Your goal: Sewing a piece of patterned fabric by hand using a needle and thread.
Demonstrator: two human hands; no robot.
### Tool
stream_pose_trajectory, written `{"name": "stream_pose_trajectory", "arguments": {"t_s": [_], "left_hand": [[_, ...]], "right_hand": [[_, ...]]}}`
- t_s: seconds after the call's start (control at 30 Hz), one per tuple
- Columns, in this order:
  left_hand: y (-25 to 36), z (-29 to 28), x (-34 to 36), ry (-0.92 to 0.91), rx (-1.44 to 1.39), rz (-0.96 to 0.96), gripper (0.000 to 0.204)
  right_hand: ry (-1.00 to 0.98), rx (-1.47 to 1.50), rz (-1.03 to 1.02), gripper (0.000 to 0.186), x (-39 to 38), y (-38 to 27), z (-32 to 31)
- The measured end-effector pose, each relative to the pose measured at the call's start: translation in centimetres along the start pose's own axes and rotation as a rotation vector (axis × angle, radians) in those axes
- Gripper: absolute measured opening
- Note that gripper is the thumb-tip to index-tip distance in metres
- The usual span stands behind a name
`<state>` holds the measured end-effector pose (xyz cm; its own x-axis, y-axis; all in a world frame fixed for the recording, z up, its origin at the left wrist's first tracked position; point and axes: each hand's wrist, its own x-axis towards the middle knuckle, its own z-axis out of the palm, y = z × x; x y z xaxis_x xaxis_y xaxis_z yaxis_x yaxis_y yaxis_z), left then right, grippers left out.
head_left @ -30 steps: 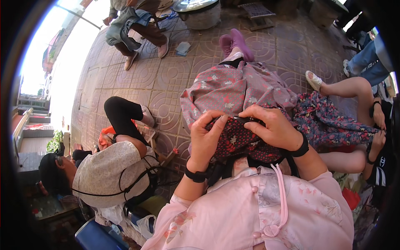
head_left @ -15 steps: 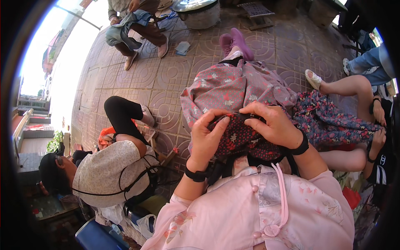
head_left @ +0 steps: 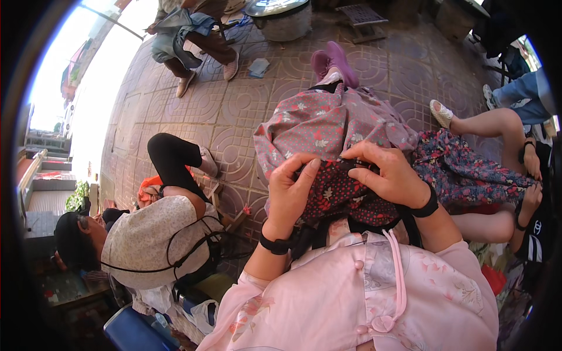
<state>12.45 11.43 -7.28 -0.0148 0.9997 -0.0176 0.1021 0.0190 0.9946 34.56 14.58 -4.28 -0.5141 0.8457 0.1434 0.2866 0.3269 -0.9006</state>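
Observation:
Across my lap lies a dark cloth (head_left: 333, 192) with red dots and pale flowers, its upper edge held up between my hands. My left hand (head_left: 295, 187) pinches that edge between thumb and forefinger. On the other side, my right hand (head_left: 386, 178) is closed on the same edge, thumb below and fingers bent over the top. A small dark bit shows by the right fingertips, too small to make out. Beneath and beyond the hands spreads a brownish-pink floral cloth (head_left: 313, 126) over my legs. Dark bands circle both wrists.
A person in a pale top (head_left: 155, 243) sits close at left, and another's floral cloth (head_left: 462, 167) adjoins my right side. Farther off are a lidded metal pot (head_left: 281, 22), a low stool (head_left: 363, 16) and a person holding blue-grey cloth (head_left: 184, 35). Tiled paving (head_left: 234, 134) lies between.
My fingertips have drawn slightly apart along the cloth's edge, showing more of it between them. The person at far left has shifted the blue-grey cloth.

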Motion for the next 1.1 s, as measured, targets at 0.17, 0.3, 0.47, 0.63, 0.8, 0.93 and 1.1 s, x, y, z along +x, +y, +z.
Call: {"name": "stream_pose_trajectory", "arguments": {"t_s": [0.17,0.3,0.47,0.63,0.8,0.93,1.1], "left_hand": [[0.2,0.1,0.1,-0.009,-0.009,0.015,0.013],[0.0,0.1,0.6,-0.006,0.087,0.146,0.010],[0.1,0.3,0.9,0.023,0.050,0.242,0.006],[0.2,0.1,0.9,-0.050,0.025,0.213,0.005],[0.0,-0.2,0.8,-0.045,0.053,0.212,0.005],[-0.3,-0.7,1.0,-0.048,0.092,0.194,0.005],[-0.5,-0.9,0.8,-0.018,0.016,0.166,0.004]], "right_hand": [[-0.012,-0.025,-0.068,0.024,0.2,0.4,0.4],[0.011,-0.031,-0.076,0.024,0.1,1.0,0.3],[-0.005,-0.007,-0.026,0.025,0.2,0.1,-0.3],[-0.043,-0.020,-0.047,0.025,0.6,-0.2,-0.2],[-0.017,-0.024,-0.093,0.022,0.6,0.7,0.5],[0.004,-0.018,-0.044,0.021,0.5,0.7,0.4],[-0.029,-0.004,-0.022,0.021,0.5,0.3,0.2]]}}
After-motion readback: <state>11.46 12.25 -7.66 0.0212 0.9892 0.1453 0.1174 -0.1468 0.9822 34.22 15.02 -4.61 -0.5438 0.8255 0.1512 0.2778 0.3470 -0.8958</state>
